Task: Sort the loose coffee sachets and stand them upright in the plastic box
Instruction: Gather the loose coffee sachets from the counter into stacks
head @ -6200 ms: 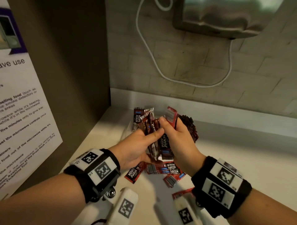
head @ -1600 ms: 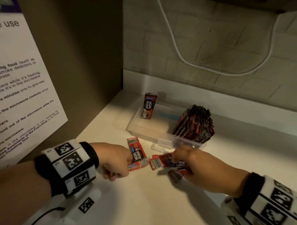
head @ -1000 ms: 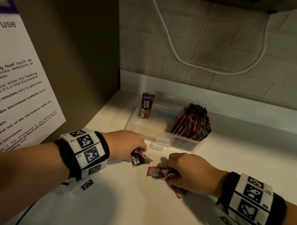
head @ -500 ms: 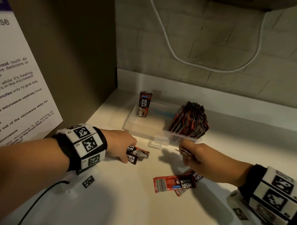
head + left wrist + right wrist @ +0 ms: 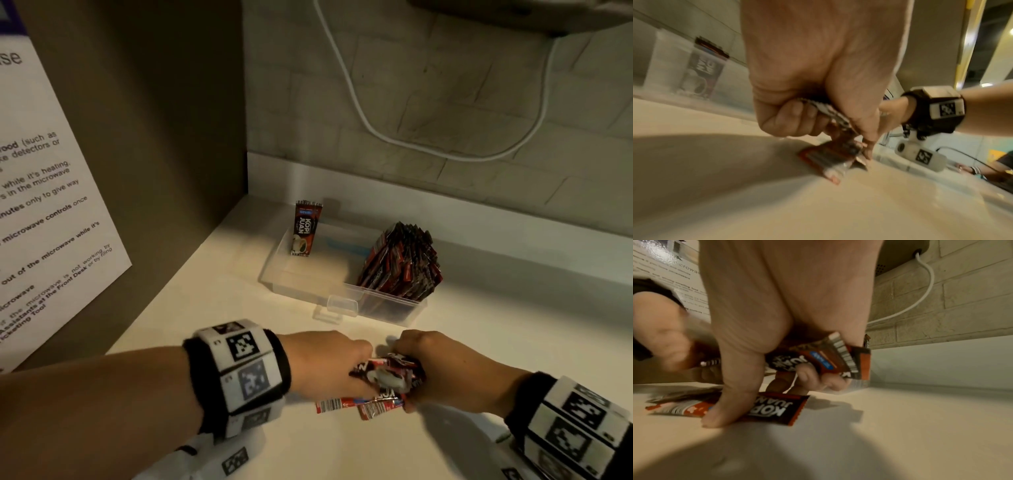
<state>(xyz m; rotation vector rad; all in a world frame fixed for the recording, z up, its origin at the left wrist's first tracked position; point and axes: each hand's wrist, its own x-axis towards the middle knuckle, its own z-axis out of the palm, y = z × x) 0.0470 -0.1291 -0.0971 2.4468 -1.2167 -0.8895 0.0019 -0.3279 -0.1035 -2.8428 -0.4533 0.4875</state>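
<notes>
**A:** While both hands sit low on the cream countertop [image 5: 212,287], what's around them? I see the clear plastic box [image 5: 387,301] near the back wall, one dark red Kopi Juan sachet [image 5: 306,229] standing upright in its left end and a packed bundle of red-and-black sachets [image 5: 400,263] upright in its right end. White cable [image 5: 356,99] loops over the grey brick wall, white printed microwave notice [image 5: 51,205] on the brown side panel.

**B:** Yep. Nothing between the hands and the box. Left hand [image 5: 325,366] has fingers curled round a sachet in its fist [image 5: 824,110]. Right hand [image 5: 445,373] grips a few sachets [image 5: 818,360] in curled fingers, thumb pressing down on a loose flat sachet [image 5: 777,408] on the counter. Another loose one [image 5: 337,404] lies just beside it.

**A:** Changed from half a second back?

**B:** Hands were apart then, right one up near the box; now they've come together over the loose pile, almost touching. Box contents look the same.
</notes>
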